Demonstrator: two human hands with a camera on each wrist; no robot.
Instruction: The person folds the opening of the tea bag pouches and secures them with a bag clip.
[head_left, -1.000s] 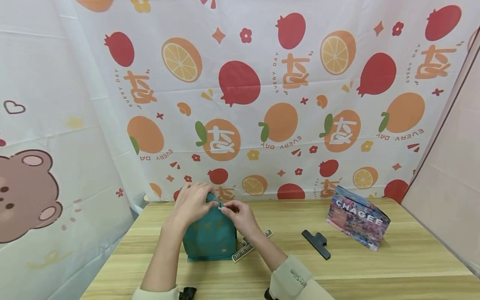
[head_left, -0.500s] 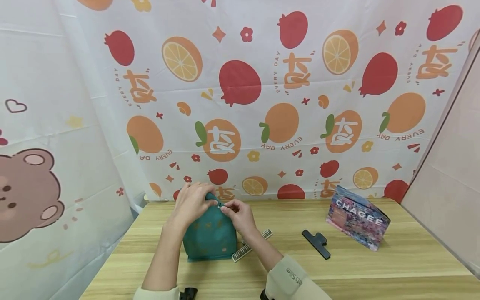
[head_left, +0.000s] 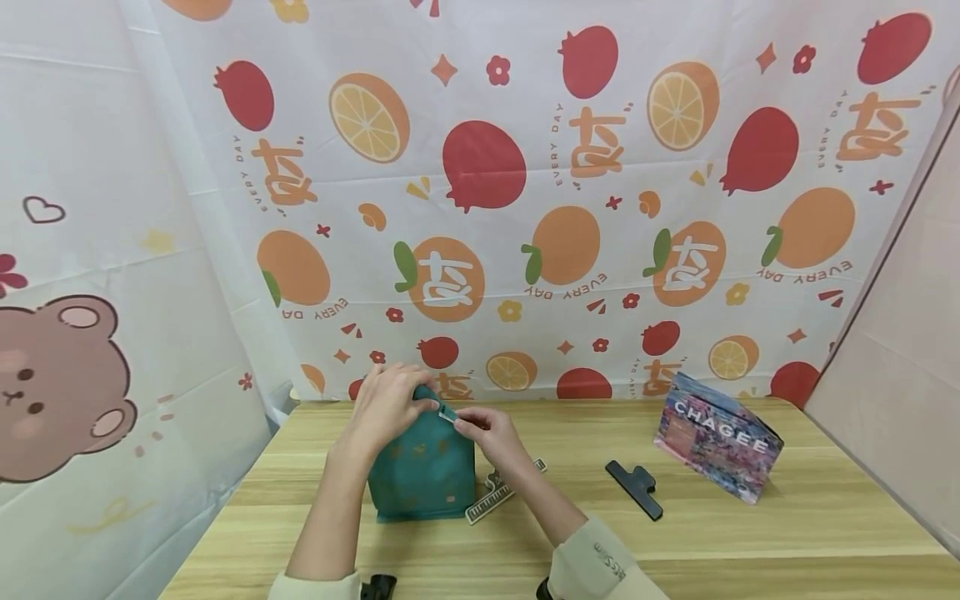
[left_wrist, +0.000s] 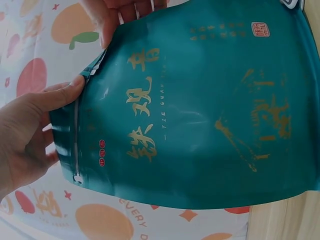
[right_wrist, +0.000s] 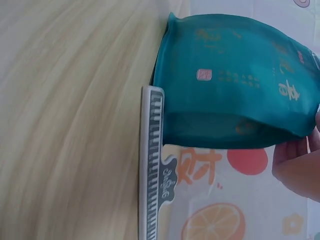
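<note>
A teal tea bag with gold lettering stands upright on the table. My left hand grips its top edge, the thumb on the near face. In the left wrist view a pale strip runs across the tea bag just below that top edge. My right hand pinches the end of a short teal and white strip at the bag's upper right corner. From the right wrist view, the bag's side is folded inward, and my right hand is partly cut off by the frame.
A piano-key patterned bag clip lies right beside the bag, under my right forearm. Farther right are a black clip and a colourful CHAGEE box. A fruit-print cloth hangs behind the table.
My right hand has moved slightly right, away from the left thumb, and more of the strip shows between them. The left hand keeps its hold on the bag top.
</note>
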